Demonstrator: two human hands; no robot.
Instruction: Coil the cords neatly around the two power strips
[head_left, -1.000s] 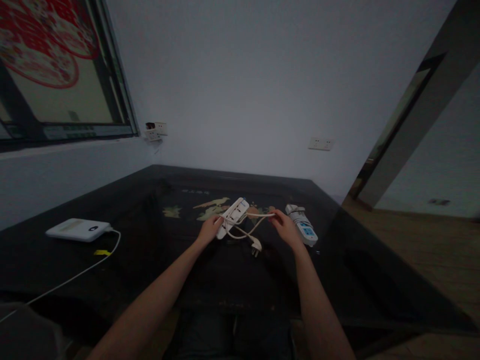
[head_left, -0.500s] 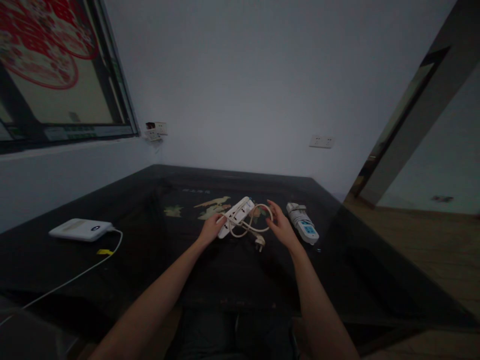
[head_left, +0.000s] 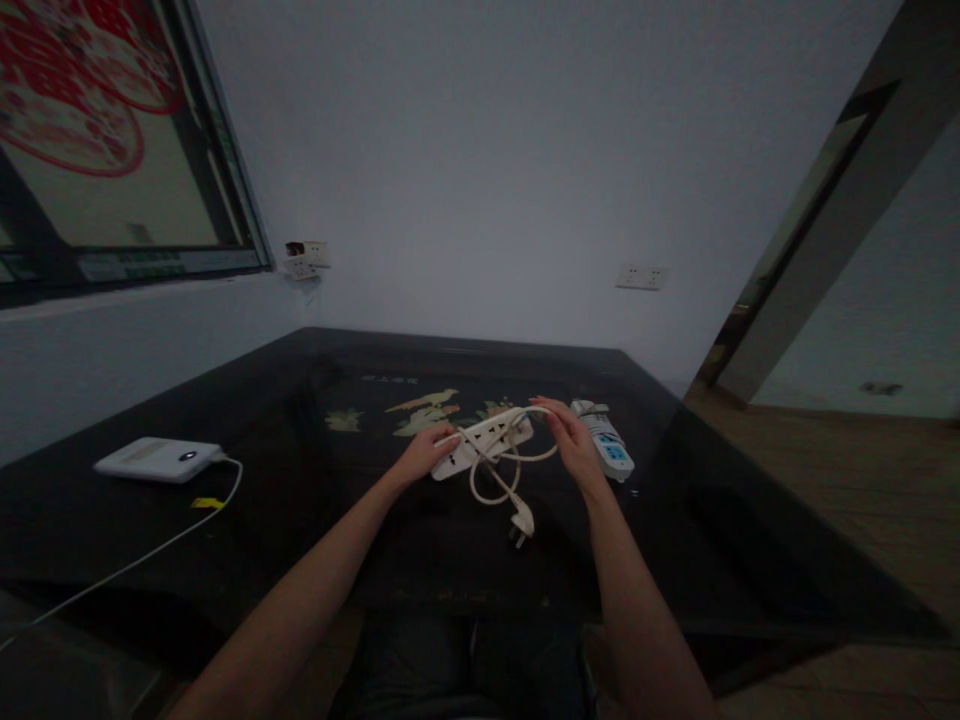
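Note:
My left hand (head_left: 426, 453) is closed on the near-left end of a white power strip (head_left: 469, 453), its thumb on the socket face. The strip is tilted, its far end up and to the right over the table. Its pale power cord (head_left: 493, 498) crosses the strip and hangs in loose loops. A three-pin plug (head_left: 522, 520) on the cord's end dangles at the front. By the strip's right end, my right hand (head_left: 571, 440) has its fingers curled on a cord loop. Just past that hand, a second power strip (head_left: 613, 452) with blue sockets and its grey cord wound round lies on the table.
A white power bank (head_left: 157, 460) with a white cable (head_left: 150, 555) lies at the left, near a yellow tag (head_left: 208, 503). The dark table (head_left: 285, 400) has a painted bird pattern. Wall sockets (head_left: 641, 277) are behind it, and a window is at the left.
The power strip has turned flatter, its far end swinging right. My right hand first loosened from the cord, then closed on a loop nearer the strip. The plug has come down towards me.

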